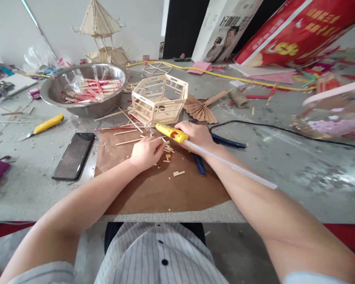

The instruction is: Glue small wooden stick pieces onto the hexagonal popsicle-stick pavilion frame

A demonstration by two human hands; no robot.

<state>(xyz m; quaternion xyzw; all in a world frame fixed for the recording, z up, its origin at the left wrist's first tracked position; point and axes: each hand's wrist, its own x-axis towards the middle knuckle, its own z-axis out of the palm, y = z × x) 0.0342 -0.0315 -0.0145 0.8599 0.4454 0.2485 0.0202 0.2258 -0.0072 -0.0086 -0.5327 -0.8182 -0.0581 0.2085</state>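
My right hand (197, 136) is closed round a yellow glue gun (170, 132) with a long clear glue stick (230, 165) running back over my forearm. Its nozzle points left toward the wooden stick frame (159, 98). My left hand (146, 152) rests on the brown paper sheet (154, 189), fingers curled and pinching among small cut stick pieces (168, 152); what it pinches is too small to make out. The frame stands upright just beyond both hands.
A steel bowl (56, 94) with red-tipped sticks sits at the back left, a phone (73, 156) and a yellow knife (45, 126) to the left. A black cord (272, 128) runs right. A stick pagoda (102, 31), a paper fan (199, 110), and red and white boards stand behind.
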